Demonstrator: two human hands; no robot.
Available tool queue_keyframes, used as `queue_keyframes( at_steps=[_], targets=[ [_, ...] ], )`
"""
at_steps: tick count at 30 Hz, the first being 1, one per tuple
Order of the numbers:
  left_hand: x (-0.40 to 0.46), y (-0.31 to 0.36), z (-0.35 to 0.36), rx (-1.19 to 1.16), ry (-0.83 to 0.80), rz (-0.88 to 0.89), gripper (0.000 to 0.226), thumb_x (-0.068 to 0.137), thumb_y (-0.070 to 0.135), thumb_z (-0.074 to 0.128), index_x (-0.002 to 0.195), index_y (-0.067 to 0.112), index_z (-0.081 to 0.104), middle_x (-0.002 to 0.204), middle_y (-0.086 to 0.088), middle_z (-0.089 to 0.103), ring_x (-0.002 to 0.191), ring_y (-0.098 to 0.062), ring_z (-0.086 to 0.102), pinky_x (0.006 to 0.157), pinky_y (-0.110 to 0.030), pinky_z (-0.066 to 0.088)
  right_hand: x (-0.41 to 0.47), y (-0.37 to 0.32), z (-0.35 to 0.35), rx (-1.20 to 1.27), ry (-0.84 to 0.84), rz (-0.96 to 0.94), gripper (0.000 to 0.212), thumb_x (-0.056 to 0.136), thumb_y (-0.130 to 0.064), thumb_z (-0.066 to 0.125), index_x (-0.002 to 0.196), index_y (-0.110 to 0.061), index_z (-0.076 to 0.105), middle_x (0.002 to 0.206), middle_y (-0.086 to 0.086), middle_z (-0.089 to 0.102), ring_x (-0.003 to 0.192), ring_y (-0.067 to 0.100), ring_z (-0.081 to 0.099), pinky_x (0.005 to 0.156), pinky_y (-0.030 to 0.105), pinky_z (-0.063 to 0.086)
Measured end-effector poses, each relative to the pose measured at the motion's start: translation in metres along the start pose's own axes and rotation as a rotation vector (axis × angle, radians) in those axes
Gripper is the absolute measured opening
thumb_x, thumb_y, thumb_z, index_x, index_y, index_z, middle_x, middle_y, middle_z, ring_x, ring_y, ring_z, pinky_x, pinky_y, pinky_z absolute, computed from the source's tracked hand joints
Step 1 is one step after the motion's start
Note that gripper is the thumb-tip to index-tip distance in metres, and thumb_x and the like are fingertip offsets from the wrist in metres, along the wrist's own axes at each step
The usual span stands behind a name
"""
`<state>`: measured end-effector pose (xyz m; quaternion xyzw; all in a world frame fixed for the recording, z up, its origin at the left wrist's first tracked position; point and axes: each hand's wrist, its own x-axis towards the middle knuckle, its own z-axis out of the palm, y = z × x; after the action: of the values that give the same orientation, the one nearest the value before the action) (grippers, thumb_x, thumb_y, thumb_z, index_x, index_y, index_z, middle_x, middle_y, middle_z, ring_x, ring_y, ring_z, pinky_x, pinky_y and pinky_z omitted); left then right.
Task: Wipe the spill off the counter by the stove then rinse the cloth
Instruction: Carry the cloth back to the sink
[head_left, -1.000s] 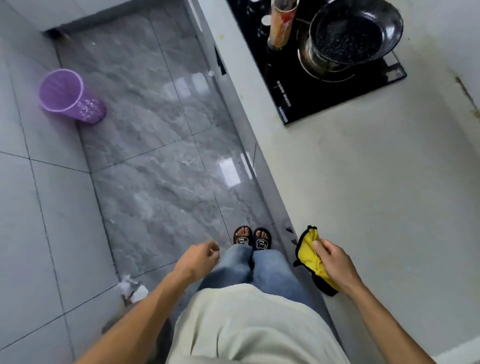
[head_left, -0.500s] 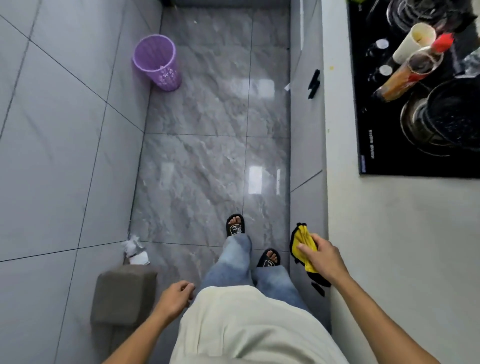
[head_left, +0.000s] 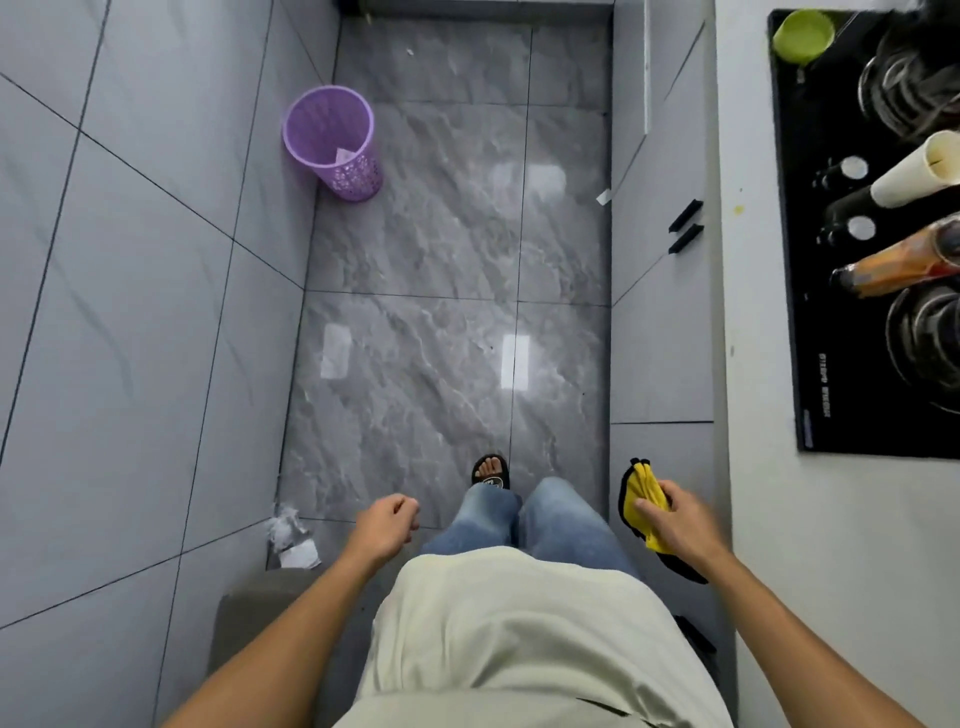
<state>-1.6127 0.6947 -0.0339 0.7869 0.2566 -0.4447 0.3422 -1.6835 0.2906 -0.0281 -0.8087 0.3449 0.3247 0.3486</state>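
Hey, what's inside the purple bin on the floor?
The purple bin holds one pale paper scrap, low inside. The bin's own wall hides the rest of the bottom.

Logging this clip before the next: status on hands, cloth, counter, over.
Right hand grips yellow cloth beside counter edge. Left hand loosely curled, holding nothing. Yellow spot on counter by stove; nothing blocking.

Counter runs along the right, with the stove set on it. Bin stands on the floor ahead, against the left wall. Crumpled paper lies nearer, at the same wall.
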Motion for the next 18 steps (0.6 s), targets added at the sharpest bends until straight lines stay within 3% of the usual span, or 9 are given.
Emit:
queue_keyframes(
  at_steps=[6, 10, 14, 18],
  targets=[
    [0.058, 0.137, -0.043, -0.029, 0.007, 0.185, 0.024, 0.106, 0.028, 0.057, 0.090, 0.022, 0.073, 0.091, -0.002, 0.077, 0.079, -0.019, 0.071, 0.070, -0.032, 0.048, 0.020, -0.011, -0.020, 0.024, -0.001, 0.119, 0.011, 0.099, -0.020, 0.066, 0.108, -0.015, 0.069, 0.095, 0.007, 0.074, 0.086, 0.026, 0.068, 0.079, 0.039, 0.054],
    [0.092, 0.206, -0.066, 0.088, 0.008, 0.275, 0.022, 0.106, 0.032, 0.056, 0.099, 0.023, 0.074, 0.095, 0.005, 0.079, 0.088, -0.017, 0.076, 0.087, -0.036, 0.057, 0.061, -0.039, -0.043, 0.046, -0.001, 0.144, 0.009, 0.100, -0.019, 0.065, 0.106, -0.015, 0.069, 0.097, 0.009, 0.074, 0.087, 0.027, 0.068, 0.083, 0.042, 0.055],
    [0.117, 0.242, -0.089, 0.204, 0.016, 0.219, 0.023, 0.106, 0.032, 0.055, 0.107, 0.020, 0.076, 0.103, -0.001, 0.079, 0.098, -0.024, 0.074, 0.097, -0.041, 0.058, 0.115, -0.090, -0.076, 0.033, -0.001, 0.141, 0.004, 0.099, -0.021, 0.063, 0.098, -0.020, 0.067, 0.096, 0.009, 0.075, 0.083, 0.024, 0.067, 0.079, 0.040, 0.053],
    [0.133, 0.250, -0.111, 0.259, 0.027, 0.129, 0.023, 0.106, 0.027, 0.055, 0.106, 0.016, 0.075, 0.103, -0.006, 0.078, 0.100, -0.029, 0.073, 0.097, -0.046, 0.058, 0.175, -0.168, -0.110, 0.023, -0.039, 0.095, 0.010, 0.099, -0.021, 0.061, 0.106, -0.017, 0.067, 0.100, 0.008, 0.073, 0.092, 0.031, 0.066, 0.080, 0.039, 0.052]
  ],
)
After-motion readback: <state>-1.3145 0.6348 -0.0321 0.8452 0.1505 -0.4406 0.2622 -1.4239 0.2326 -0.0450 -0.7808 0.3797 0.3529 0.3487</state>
